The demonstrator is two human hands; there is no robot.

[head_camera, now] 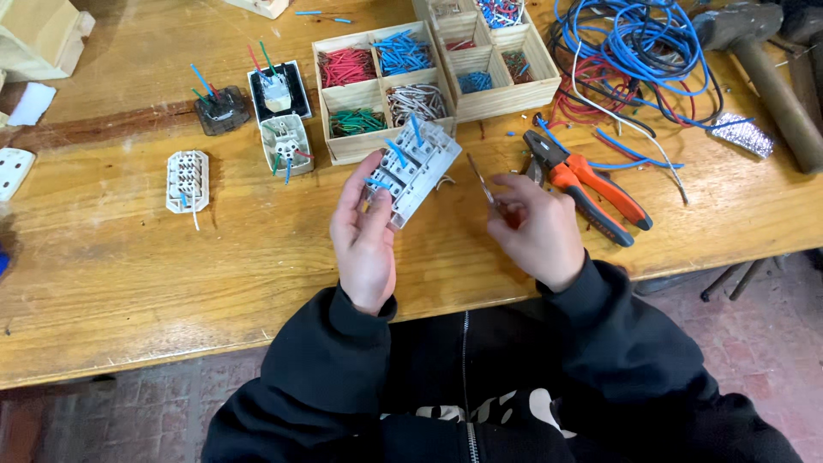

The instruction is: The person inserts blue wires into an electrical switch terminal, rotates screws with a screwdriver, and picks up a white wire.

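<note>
My left hand [363, 236] holds a white switch module [414, 171] back side up over the wooden table [171, 274]. Short blue wires stick out of its terminals. My right hand [538, 230] grips a thin screwdriver [480, 178], its metal tip pointing up-left toward the module and a short gap away from it. Both sleeves are black.
Wooden compartment boxes [387, 94] with red, blue, green and white wire pieces stand behind the hands. Orange-handled pliers [591, 193] lie to the right, near a tangle of blue and red wire [634, 51] and a hammer [771, 69]. Other switch modules [187, 180] lie at left.
</note>
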